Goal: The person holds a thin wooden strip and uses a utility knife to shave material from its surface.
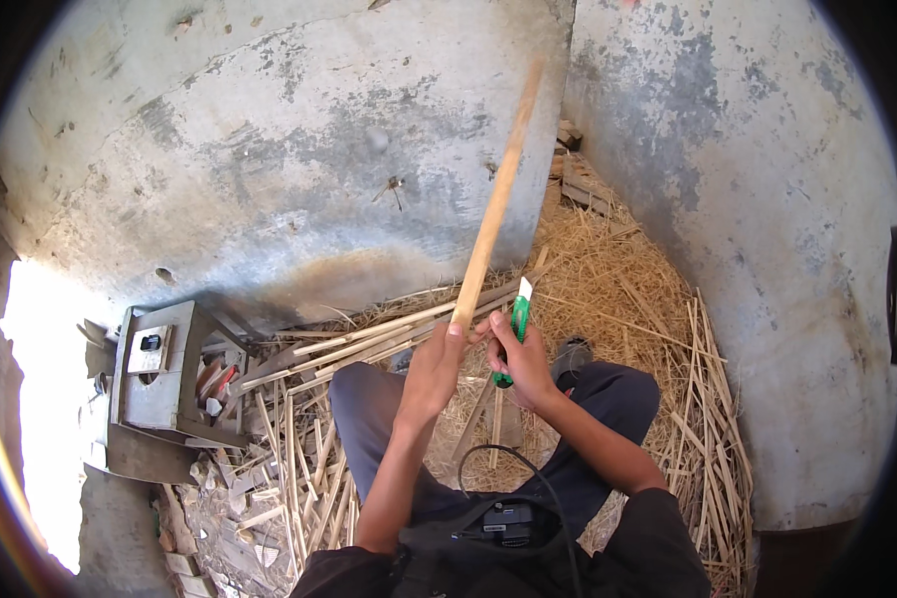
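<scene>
My left hand [434, 367] is closed round the lower end of a long, flat strip of pale wood [496, 204]. The strip slants up and away toward the far wall, its top leaning a little to the right. In my right hand [524, 367] is a green utility knife [520, 317], held upright with its light blade tip pointing away from me. The fingers of both hands come close together near the strip's near end. Whether the right fingertips touch the strip, I cannot tell.
Long thin wooden strips [369, 339] lie in a heap beyond and left of my knees. More strips [713, 439] line the right wall. Straw and shavings [608, 269] cover the floor ahead. A worn wooden box [154, 364] stands at left. Stained walls [299, 149] rise close around.
</scene>
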`<state>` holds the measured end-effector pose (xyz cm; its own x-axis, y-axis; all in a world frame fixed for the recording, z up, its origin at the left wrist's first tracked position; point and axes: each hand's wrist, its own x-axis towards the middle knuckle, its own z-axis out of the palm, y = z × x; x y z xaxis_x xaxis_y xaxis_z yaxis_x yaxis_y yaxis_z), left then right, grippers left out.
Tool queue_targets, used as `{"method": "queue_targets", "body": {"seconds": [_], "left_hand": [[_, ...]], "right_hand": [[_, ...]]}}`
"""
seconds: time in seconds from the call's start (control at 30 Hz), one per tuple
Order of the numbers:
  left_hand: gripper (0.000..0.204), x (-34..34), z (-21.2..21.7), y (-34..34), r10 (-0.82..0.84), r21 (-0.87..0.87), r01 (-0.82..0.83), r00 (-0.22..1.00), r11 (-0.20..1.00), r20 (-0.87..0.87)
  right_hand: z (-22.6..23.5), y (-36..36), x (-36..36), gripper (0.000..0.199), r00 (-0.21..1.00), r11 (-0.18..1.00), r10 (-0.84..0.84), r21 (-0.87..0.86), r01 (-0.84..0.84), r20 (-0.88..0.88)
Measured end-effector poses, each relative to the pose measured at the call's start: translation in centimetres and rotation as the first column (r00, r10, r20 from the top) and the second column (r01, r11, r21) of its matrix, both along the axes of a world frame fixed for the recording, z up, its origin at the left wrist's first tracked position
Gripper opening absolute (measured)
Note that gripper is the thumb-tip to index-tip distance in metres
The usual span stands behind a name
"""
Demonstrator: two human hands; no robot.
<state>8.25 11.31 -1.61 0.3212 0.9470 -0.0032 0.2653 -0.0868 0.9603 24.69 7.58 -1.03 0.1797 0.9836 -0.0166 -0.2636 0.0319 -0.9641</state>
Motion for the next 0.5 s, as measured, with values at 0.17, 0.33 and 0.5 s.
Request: {"method": "queue_targets", "body": {"seconds": [0.17,0.33,0.5], "left_hand": [[0.046,-0.8,2.8,-0.4,0.115,0.127,-0.085,0.961,0.988,-0.252],[0.044,-1.2,2.3,0.0,0.143,0.193,-0.091,0.949,0.977,-0.281],[0.045,-1.0,3.1,-0.6,0.062,0.181,-0.012,0.961,0.983,-0.269]], "right_hand": [[0.8,-0.6,2.7,0.035,0.888,1.0,0.024,0.003,-0.028,0.459],[1.4,-1.2,2.5,0.028,0.617,0.961,-0.223,0.276,0.01,0.755],[1.5,-0.7,1.7,0.021,0.476,0.881,-0.295,0.428,-0.2,0.829]]}}
